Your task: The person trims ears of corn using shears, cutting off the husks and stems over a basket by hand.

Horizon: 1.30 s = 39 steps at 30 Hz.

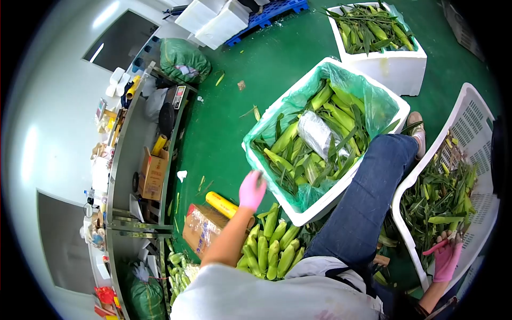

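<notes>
My left hand (252, 191), in a pink glove, is beside the near left rim of a white foam box (300, 217) lined with green plastic. Its fingertips are blurred, and I see nothing in them. Inside the box lie ears of corn in green husks (341, 114) and a silvery wrapped pack (316, 132). Over a white plastic basket (401, 213) at the right, my right hand (447, 261), also pink-gloved, is closed around a slim red-handled tool (435, 247); its working end cannot be made out. Loose husks and leaves (434, 200) fill the basket around that hand.
Trimmed corn ears (272, 248) are piled by my body, near a cardboard box (202, 229) and a yellow roll (221, 204). A second foam box of corn (392, 69) stands behind. Metal shelving (120, 186) runs along the left. My bent leg (357, 197) separates box and basket.
</notes>
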Motion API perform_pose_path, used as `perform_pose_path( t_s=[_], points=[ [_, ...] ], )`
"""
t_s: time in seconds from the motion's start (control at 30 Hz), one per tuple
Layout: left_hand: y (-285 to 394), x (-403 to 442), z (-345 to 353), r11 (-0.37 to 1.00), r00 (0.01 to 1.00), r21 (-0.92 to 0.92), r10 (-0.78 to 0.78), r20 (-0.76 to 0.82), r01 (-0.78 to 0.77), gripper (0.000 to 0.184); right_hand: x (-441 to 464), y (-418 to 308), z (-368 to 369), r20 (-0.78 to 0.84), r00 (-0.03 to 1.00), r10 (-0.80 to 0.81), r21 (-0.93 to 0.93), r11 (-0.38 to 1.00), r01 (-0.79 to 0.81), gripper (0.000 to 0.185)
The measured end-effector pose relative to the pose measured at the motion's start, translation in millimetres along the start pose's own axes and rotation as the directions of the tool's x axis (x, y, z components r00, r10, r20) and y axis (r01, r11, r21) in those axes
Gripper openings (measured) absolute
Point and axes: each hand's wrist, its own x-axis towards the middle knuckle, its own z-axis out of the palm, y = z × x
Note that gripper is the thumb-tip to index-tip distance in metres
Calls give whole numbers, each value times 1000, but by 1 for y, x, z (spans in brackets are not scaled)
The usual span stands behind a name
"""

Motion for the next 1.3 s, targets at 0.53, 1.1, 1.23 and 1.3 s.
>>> perform_pose_path(
  t_s=[0.53, 1.1, 1.23, 1.3],
  points=[
    [42, 135, 121, 620, 124, 272, -272, 954, -735, 84, -29, -2, 43, -94, 995, 14, -22, 1000, -16, 43],
    [267, 35, -44, 416, 531, -601, 283, 799, 682, 82, -62, 17, 115, 313, 907, -281, -256, 895, 365, 62],
    [374, -5, 10, 593, 631, -790, 554, 543, 159, 88, -99, -6, 147, 556, 781, -286, -549, 579, 603, 70],
    [406, -19, 17, 651, 589, -759, 605, 536, 22, 94, -102, -20, 152, 557, 784, -273, -614, 500, 611, 67]
  ],
)
